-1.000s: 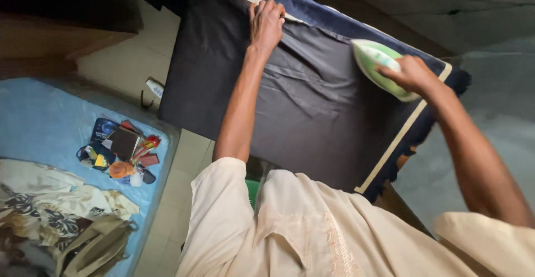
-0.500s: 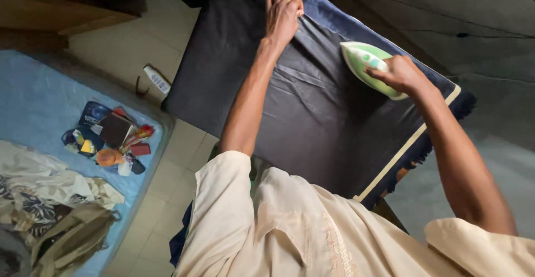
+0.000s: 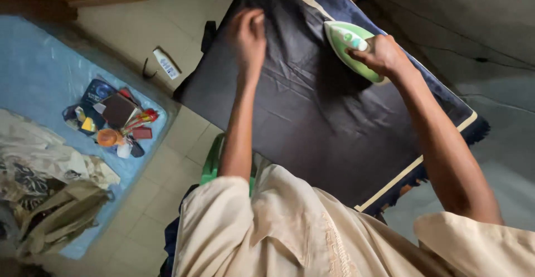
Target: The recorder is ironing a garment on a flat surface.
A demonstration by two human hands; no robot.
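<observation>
Two hands: both at work on one dark cloth (image 3: 312,115), spread over a padded board.
Right hand (image 3: 382,54): fingers wrapped shut around the handle of the iron (image 3: 348,45).
Iron: green and white, soleplate flat on the cloth near the far edge, tip pointing away from the person.
Left hand (image 3: 248,34): blurred; it lies on the cloth with fingers curled over a fold. Whether it pinches the fabric or only presses it, I cannot tell.
Spacing: left hand and iron lie near each other, apart, with creased cloth between them.
Cloth: dark grey, wrinkled around the iron, smoother toward the person.
Board cover (image 3: 446,96): navy with a pale stripe along its border, showing beyond the cloth on the far and right sides.
Floor: pale tiles; a blue mat (image 3: 39,71) to the left carries small items (image 3: 114,124) and bundled fabric (image 3: 50,171).
</observation>
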